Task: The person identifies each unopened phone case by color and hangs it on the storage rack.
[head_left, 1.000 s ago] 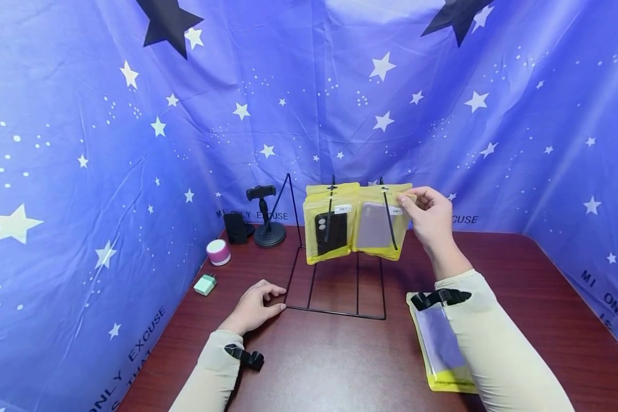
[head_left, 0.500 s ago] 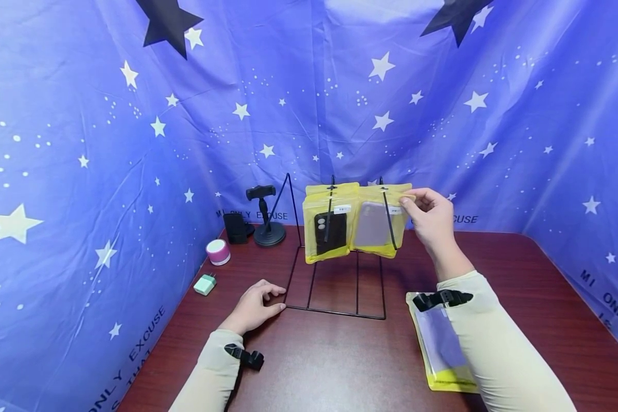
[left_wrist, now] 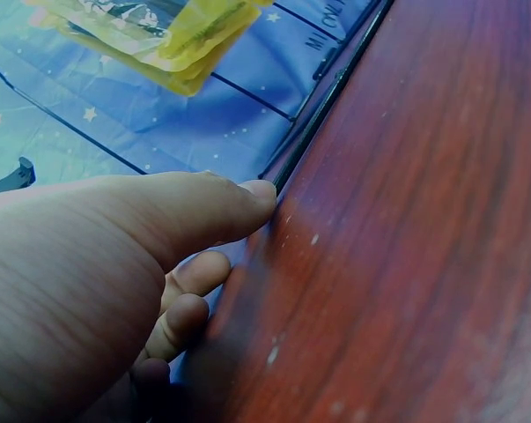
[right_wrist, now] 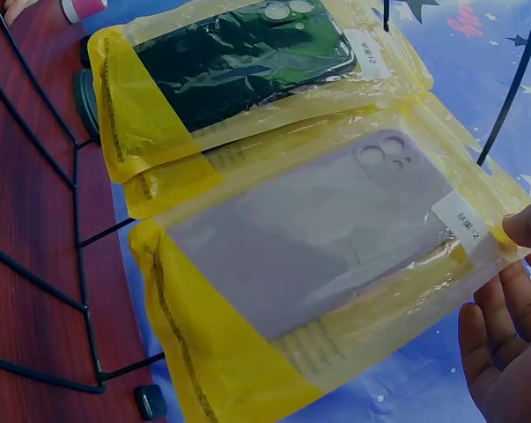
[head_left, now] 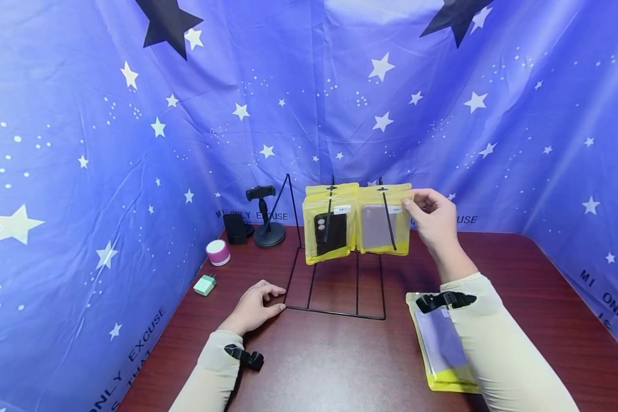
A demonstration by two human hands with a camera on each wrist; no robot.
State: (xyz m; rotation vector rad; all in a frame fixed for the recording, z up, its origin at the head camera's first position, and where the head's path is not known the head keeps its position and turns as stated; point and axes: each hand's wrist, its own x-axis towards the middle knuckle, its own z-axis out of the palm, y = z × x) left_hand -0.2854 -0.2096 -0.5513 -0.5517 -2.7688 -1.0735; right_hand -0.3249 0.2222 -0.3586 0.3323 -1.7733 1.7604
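In the head view a black wire display rack (head_left: 347, 313) stands on the table, with yellow-edged bags hanging from its two hooks. The right hook passes through a bagged lilac phone case (head_left: 377, 220), whose upper right edge my right hand (head_left: 435, 220) pinches between thumb and fingers. The right wrist view shows the thumb (right_wrist: 527, 227) on this bag near its white label. Beside it hangs a bagged black phone case (head_left: 332, 232). My left hand (head_left: 254, 306) holds the front left corner of the rack's base, with the thumb tip (left_wrist: 261, 190) against the wire.
Another bagged lilac case (head_left: 440, 337) lies on the table, partly under my right forearm. At the left stand a phone stand (head_left: 270, 233), a black block-like holder (head_left: 235, 229), a pink-and-white round item (head_left: 218, 252) and a green charger plug (head_left: 204, 284). Star-patterned cloth (head_left: 309, 114) encloses the table.
The bagged lilac case on the right hook has swung from a slant to hang straighter, its lower edge shifting right. My right hand has moved slightly right with it. My left hand stays put.
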